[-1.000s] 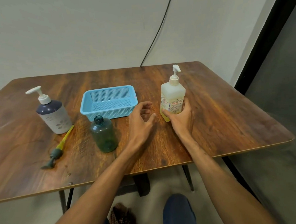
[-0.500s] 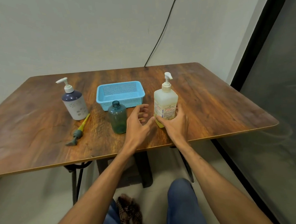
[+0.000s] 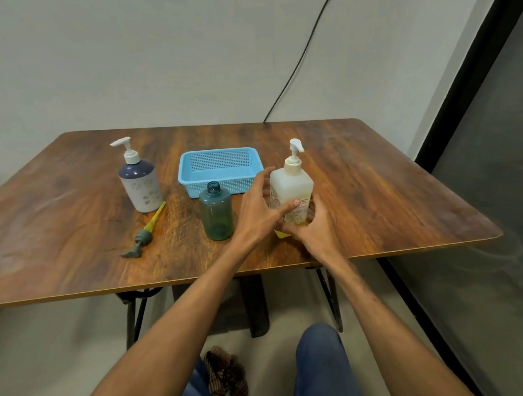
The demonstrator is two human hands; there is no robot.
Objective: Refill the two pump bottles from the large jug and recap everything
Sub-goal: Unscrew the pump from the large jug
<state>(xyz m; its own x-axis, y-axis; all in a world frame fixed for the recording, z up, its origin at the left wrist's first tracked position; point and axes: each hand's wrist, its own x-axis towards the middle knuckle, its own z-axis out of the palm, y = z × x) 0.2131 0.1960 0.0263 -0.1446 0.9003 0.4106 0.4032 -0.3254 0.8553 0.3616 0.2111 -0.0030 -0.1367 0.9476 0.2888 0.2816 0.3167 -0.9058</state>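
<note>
Nearest the camera, a knee in blue denim (image 3: 322,365) and a checked cloth (image 3: 226,376) show below the desk's near edge. Two bare forearms reach from there over the wooden desk (image 3: 392,205).

Both hands meet on the pale pump bottle (image 3: 290,187), which stands upright right of centre, close to the near edge. The right hand (image 3: 315,229) is wrapped round its lower right side, fingers curled against the wall of the bottle. The left hand (image 3: 259,210) clasps it from the left, with its thumb laid across the printed label and its fingers curving round the far left side. The bottle has a white pump screwed on top, and yellowish liquid shows at its base.

Just left of the left hand stands the teal bottle (image 3: 216,214), upright and uncapped, its neck open. Further left, the loose pump (image 3: 143,235) lies flat on the desk; its grey-green head is towards the near edge and its yellow tube points away to the far right.

The tube's tip ends just beside the dark-topped pump bottle (image 3: 139,182), which stands upright at far left with a white pump fitted. To its right, behind the teal bottle, sits the blue basket (image 3: 221,185).

Beyond the desk, a black cable (image 3: 300,59) runs up the pale wall (image 3: 123,59).
</note>
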